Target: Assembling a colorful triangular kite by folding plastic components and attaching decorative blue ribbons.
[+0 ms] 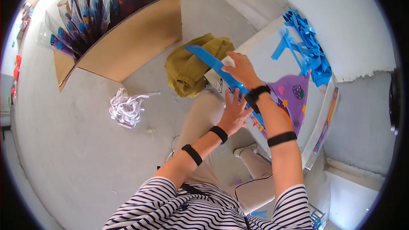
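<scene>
A long blue strip (204,56) runs slantwise past the near left edge of the white work surface, its far end over an olive cloth bundle. My right hand (242,71) is bent over the strip, thumb against it, and appears to grip it; the undersides of those fingers are hidden. Nearer me, my left hand (234,115) has its fingers spread and touching the strip's lower part. Partly under my right forearm lies a purple felt piece (294,96) with coloured shapes on it. My forearm hides its middle.
A heap of blue strips (313,53) lies at the work surface's far right. The olive cloth bundle (183,70) sits beside its left edge. At the far left stands a cardboard box (136,38) full of clear-bagged pieces. White ribbons (127,108) lie piled on the floor.
</scene>
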Demonstrator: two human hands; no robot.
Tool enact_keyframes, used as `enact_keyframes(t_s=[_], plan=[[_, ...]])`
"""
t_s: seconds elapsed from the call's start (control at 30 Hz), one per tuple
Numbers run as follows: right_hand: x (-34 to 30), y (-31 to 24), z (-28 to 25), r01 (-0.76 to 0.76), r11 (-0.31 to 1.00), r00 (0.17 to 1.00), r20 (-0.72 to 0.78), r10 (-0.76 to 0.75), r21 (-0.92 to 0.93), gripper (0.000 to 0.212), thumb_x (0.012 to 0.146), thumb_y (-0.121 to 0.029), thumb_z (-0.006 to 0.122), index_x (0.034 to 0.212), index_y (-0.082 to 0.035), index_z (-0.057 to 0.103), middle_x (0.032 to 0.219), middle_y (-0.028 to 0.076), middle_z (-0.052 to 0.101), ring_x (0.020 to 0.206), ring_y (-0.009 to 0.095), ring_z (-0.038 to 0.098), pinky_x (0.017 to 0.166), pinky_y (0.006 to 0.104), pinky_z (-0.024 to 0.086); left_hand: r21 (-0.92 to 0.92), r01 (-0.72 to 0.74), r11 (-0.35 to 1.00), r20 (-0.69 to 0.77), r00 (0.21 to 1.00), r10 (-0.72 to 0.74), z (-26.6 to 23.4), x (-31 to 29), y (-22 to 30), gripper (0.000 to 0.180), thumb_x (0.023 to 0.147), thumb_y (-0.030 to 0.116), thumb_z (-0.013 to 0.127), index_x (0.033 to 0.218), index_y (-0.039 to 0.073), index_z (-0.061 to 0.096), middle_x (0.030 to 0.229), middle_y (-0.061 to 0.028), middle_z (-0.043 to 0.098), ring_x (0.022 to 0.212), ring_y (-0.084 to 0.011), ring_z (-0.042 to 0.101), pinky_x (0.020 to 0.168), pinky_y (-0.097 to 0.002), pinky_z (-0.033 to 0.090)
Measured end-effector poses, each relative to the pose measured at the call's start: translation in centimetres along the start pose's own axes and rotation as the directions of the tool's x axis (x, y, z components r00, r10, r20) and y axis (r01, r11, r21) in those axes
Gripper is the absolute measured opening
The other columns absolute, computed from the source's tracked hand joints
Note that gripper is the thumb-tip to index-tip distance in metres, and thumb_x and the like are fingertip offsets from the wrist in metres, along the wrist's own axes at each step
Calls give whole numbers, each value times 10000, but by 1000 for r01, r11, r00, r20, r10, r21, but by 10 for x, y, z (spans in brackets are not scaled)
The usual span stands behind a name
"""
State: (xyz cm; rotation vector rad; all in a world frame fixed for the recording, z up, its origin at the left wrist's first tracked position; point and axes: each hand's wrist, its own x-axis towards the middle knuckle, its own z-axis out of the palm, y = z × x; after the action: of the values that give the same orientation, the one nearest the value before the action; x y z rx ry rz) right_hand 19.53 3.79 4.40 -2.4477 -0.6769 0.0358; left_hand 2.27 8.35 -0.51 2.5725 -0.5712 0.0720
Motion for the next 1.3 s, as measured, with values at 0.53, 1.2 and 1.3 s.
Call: enact_keyframes(t_s=[0.53, 1.2, 1.3], plan=[[75, -17, 30, -298, 926, 869, 468, 162, 232, 450, 715, -135, 799, 1146, -30, 723, 988, 133, 708, 985, 252, 646, 907, 378, 466, -62, 55, 997, -75, 995, -60, 12, 0, -1, 967, 565, 404, 940, 1437, 236, 555, 1529, -213, 379, 1423, -496, 344, 1130, -836, 108], [-139, 47, -85, -424, 474, 888, 253, 384, 772, 361, 763, 23, 747, 1123, 11, 745, 951, 29, 725, 884, 134, 653, 849, 286, 499, 8, 10, 1000, -71, 997, -9, 0, -4, 0, 895, 544, 429, 963, 1371, 326, 636, 1449, -211, 447, 1442, -519, 320, 1076, -854, 159], [-164, 63, -74, -443, 420, 866, 256, 430, 792, 368, 761, 54, 742, 1124, -1, 744, 963, 21, 719, 880, 122, 647, 836, 277, 502, 29, 7, 1000, -72, 997, -5, 0, -4, -1, 891, 549, 445, 960, 1372, 338, 635, 1448, -208, 444, 1439, -520, 325, 1075, -851, 166]])
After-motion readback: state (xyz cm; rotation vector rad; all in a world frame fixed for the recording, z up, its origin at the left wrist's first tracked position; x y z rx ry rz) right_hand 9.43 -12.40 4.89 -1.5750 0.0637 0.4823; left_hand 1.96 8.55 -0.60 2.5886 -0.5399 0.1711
